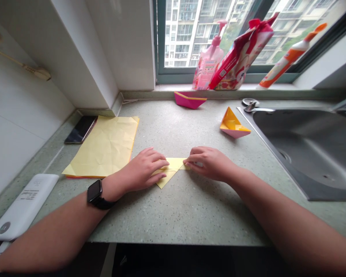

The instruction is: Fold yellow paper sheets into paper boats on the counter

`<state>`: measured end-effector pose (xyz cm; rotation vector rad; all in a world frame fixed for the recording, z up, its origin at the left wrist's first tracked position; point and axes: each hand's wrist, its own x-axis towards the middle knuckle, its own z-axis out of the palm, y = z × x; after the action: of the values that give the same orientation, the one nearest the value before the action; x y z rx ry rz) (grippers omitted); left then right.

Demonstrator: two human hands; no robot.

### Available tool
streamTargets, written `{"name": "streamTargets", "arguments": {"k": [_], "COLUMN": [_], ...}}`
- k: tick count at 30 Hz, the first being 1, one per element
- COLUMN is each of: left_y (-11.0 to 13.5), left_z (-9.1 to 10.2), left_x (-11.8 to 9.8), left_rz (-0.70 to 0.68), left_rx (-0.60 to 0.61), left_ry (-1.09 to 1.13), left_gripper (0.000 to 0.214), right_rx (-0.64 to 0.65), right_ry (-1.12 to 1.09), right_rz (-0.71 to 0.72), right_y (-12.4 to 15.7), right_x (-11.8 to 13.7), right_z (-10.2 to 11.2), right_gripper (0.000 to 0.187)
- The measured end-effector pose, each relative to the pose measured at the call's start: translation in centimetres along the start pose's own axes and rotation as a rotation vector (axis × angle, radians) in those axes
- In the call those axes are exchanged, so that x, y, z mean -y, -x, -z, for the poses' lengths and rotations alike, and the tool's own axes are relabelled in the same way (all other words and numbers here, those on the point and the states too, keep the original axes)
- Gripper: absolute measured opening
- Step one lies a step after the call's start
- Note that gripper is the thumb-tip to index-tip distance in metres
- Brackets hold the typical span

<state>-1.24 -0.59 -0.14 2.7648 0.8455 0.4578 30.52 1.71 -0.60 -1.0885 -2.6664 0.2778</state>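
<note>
At my far left a white power bank [24, 206] is lying on the table [161, 219], and a dark phone [80, 130] is resting farther back, just beside a stack of yellow paper [105, 142]. I am wearing a black watch [95, 191] on my left wrist, and my left hand [148, 168] is lying with its fingers spread, pressing on the folded yellow paper [175, 163], which is sitting on the table between my hands, one pointed corner aiming toward me. Behind it a magenta paper boat [190, 101] is standing near the windowsill. My right hand [207, 162] is pinching the folded sheet's right end, thumb and fingers together. Beyond, an orange-and-pink paper boat [234, 126] is standing near the steel sink [314, 150].
</note>
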Motion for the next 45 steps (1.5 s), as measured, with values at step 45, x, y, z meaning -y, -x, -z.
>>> {"name": "streamTargets", "arguments": {"k": [45], "left_y": [-0.2], "left_z": [-0.3], "left_x": [-0.3], "left_rz": [-0.076], "left_rx": [0.107], "left_ry": [0.143], "left_gripper": [0.039], "right_rx": [-0.129], "right_ry": [-0.096], "right_rz": [0.305], "right_y": [-0.5], "right_x": [0.3], "right_z": [-1.4], "right_gripper": [0.012]}}
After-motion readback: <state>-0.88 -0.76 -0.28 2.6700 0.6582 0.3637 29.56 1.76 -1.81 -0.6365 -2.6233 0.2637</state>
